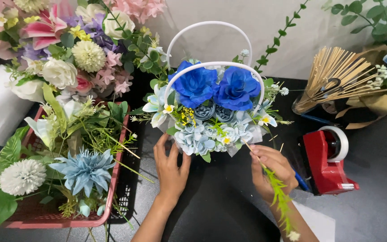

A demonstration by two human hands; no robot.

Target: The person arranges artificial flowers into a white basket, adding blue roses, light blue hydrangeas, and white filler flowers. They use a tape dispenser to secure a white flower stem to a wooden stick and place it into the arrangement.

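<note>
A flower arrangement (211, 107) with two big blue roses, pale blue hydrangeas and small white blooms stands on the black table under two white wire arch handles (209, 29). My left hand (170, 168) cups its lower left side, fingers touching the pale blue blossoms. My right hand (272, 168) sits at the lower right and pinches a thin green sprig (276, 192) on a wooden stick, whose tip points into the arrangement while its leafy end hangs down over my wrist.
A red crate (119, 179) of artificial flowers and greenery fills the left. A mixed pink and white bouquet (68, 45) stands behind it. At right are a red tape dispenser (330, 163), a jar of wooden sticks with scissors (332, 80), and a blue pen (301, 181).
</note>
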